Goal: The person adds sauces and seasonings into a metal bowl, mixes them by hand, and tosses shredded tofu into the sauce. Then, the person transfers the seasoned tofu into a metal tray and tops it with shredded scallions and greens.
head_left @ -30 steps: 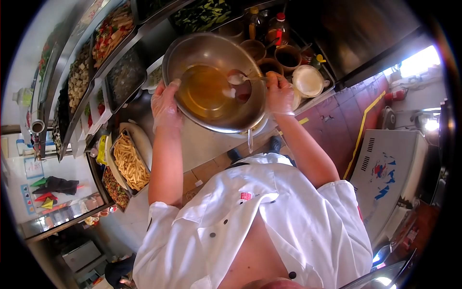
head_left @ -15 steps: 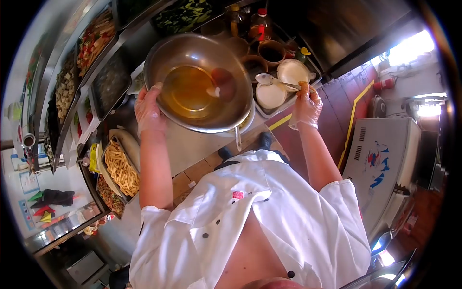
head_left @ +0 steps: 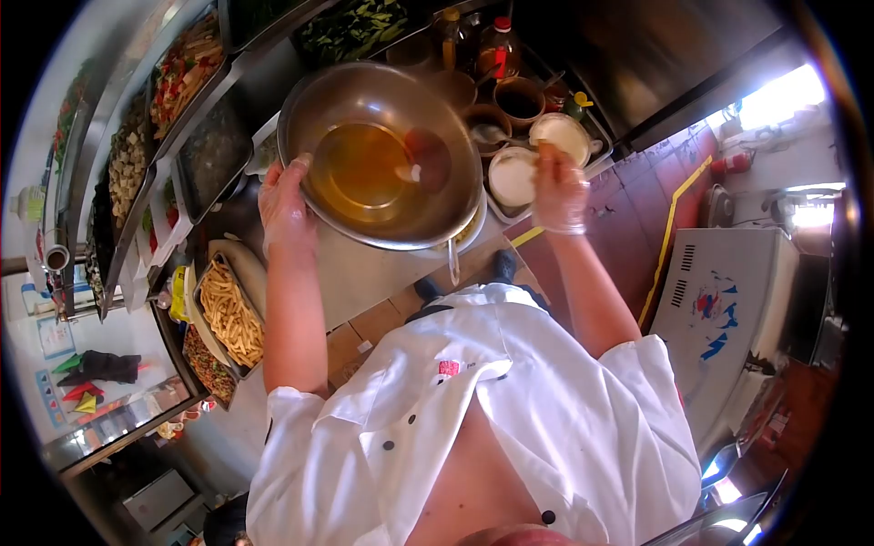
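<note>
My left hand (head_left: 288,205), in a clear glove, grips the left rim of a large steel bowl (head_left: 437,118). Amber liquid (head_left: 364,166) lies in the bowl, with a dark red patch and a small white bit at its right side. My right hand (head_left: 558,189), also gloved, is closed on a spoon (head_left: 489,133), whose bowl end shows over a dark sauce container. Below that hand sit two tubs of white contents, the nearer tub (head_left: 512,176) and the farther tub (head_left: 562,136).
Behind the tubs stand a sauce pot (head_left: 520,98) and a red-capped bottle (head_left: 499,47). Trays of cut vegetables line the left side, and a tray of fries (head_left: 231,312) is lower left. A white chest unit (head_left: 715,300) stands at the right.
My right hand moved from the bowl to the white tubs, then a little left and up, taking the spoon toward the dark sauce. The bowl and my left hand shifted left.
</note>
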The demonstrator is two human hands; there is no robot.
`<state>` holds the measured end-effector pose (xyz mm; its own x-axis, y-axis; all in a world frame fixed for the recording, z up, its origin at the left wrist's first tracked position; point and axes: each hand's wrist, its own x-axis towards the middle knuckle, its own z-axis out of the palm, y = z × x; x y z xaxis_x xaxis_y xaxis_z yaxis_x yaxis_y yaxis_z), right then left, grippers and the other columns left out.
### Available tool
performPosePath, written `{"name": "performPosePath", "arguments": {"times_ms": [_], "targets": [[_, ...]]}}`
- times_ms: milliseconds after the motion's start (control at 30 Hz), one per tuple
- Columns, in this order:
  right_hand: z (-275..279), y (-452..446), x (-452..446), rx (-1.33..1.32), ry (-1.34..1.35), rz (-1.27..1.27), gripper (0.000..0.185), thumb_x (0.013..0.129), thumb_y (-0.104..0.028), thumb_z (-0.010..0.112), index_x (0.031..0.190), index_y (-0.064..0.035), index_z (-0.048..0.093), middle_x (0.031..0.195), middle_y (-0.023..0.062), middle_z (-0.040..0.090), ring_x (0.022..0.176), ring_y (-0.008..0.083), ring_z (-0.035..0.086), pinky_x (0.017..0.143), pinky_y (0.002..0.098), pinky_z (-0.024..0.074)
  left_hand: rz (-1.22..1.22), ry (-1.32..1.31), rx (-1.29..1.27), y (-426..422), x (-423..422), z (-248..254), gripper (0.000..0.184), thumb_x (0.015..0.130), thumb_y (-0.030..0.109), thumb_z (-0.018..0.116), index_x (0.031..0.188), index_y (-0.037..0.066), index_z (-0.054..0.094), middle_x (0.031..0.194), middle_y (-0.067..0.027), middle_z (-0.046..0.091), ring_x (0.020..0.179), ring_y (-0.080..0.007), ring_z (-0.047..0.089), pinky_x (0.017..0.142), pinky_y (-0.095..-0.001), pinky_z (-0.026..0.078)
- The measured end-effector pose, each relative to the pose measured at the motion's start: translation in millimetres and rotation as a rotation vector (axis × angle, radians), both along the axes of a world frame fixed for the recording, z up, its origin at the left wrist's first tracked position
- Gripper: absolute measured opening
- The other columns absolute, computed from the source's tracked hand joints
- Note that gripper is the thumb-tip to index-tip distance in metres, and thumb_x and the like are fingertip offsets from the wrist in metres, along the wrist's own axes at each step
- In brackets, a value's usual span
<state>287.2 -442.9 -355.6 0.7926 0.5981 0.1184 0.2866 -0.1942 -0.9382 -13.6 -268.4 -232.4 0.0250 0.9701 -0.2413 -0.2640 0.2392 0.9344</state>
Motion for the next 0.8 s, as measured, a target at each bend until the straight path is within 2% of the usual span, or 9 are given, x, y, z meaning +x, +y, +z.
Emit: {"name": "performPosePath", "arguments": {"times_ms": [67,100,300,367,400,500,633,733,800], "targets": [[-32.7,-10.2,51.7,0.055,-0.149,-0.174,0.027,0.107,-0.023,0.058,0.117,-0.0044,0.074,0.081,0.0081,0.071,0.069,0.0144,0.067,0.065,0.0322,0.0536,0.021,0.021,-0.018,2.8,-0.8,-2.6,0.038,0.084,0.008,0.08,0.116,0.004,0.061,0.114,-0.0103,0.067,0.107,-0.0239,0.065,0.096,-0.0378,0.055],[-25.1,-18.3,66.4,0.073,-0.091,-0.186,0.027,0.106,-0.023,0.058,0.117,-0.0039,0.074,0.082,0.0093,0.072,0.071,0.0159,0.068,0.067,0.0336,0.0542,0.027,0.031,-0.026,5.0,-0.9,-3.3,0.038,0.084,0.008,0.08,0.116,0.004,0.061,0.115,-0.0105,0.067,0.107,-0.024,0.065,0.096,-0.0375,0.054],[-102.0,-29.5,144.1,-0.21,-0.595,-0.305,0.027,0.104,-0.026,0.058,0.111,-0.0062,0.074,0.098,0.019,0.074,0.091,0.0397,0.07,0.083,0.0465,0.056,0.121,0.137,-0.086,4.0,6.9,0.5,0.039,0.087,0.01,0.078,0.123,0.004,0.066,0.117,-0.0098,0.07,0.106,-0.023,0.067,0.095,-0.0379,0.056],[-130.8,-27.4,148.3,-0.275,-0.423,-0.214,0.028,0.104,-0.03,0.058,0.112,-0.0081,0.074,0.099,0.02,0.074,0.092,0.0408,0.07,0.083,0.0473,0.0556,0.069,0.091,-0.053,7.4,1.5,-6.0,0.037,0.087,0.01,0.078,0.122,0.005,0.067,0.116,-0.0085,0.071,0.107,-0.0228,0.067,0.097,-0.0379,0.055],[-144.0,-24.4,148.6,-0.33,-0.351,-0.234,0.03,0.102,-0.031,0.06,0.112,-0.0065,0.074,0.098,0.0177,0.075,0.089,0.0374,0.071,0.082,0.0457,0.0555,0.082,0.094,-0.056,6.9,3.3,-4.4,0.037,0.087,0.011,0.078,0.122,0.006,0.067,0.116,-0.0081,0.071,0.107,-0.0225,0.067,0.097,-0.0377,0.055],[-147.9,-10.6,144.7,-0.193,0.28,-0.556,0.031,0.1,-0.032,0.061,0.109,-0.007,0.076,0.085,0.0122,0.074,0.076,0.0275,0.069,0.071,0.0402,0.0539,0.07,0.105,-0.045,6.6,4.5,-3.8,0.034,0.087,0.011,0.078,0.119,0.006,0.067,0.115,-0.0072,0.071,0.107,-0.0215,0.066,0.096,-0.0373,0.054],[-158.8,-10.7,161.2,-0.054,0.711,-0.669,0.025,0.094,-0.03,0.064,0.093,-0.0067,0.074,0.072,0.0052,0.066,0.063,0.0161,0.06,0.061,0.036,0.0497,0.03,0.102,-0.034,14.0,-3.3,-12.5,0.03,0.088,0.012,0.077,0.117,0.007,0.068,0.114,-0.0069,0.071,0.104,-0.0205,0.067,0.094,-0.036,0.054],[-127.2,-16.2,156.1,0.067,0.83,-0.676,0.013,0.097,-0.024,0.065,0.089,-0.0131,0.066,0.07,-0.0006,0.057,0.061,0.0124,0.054,0.056,0.0303,0.0441,0.067,0.104,-0.034,14.2,-3.1,-14.9,0.031,0.088,0.011,0.077,0.118,0.006,0.068,0.114,-0.0081,0.071,0.103,-0.0212,0.068,0.095,-0.0352,0.055],[-100.7,-21.0,156.1,-0.006,0.747,-0.662,0.014,0.097,-0.023,0.066,0.089,-0.0124,0.066,0.069,-0.0006,0.057,0.06,0.0119,0.053,0.054,0.0307,0.043,0.052,0.069,-0.028,12.9,-1.5,-12.4,0.031,0.089,0.01,0.076,0.118,0.005,0.067,0.114,-0.0092,0.071,0.103,-0.0216,0.068,0.095,-0.0351,0.055]]}}
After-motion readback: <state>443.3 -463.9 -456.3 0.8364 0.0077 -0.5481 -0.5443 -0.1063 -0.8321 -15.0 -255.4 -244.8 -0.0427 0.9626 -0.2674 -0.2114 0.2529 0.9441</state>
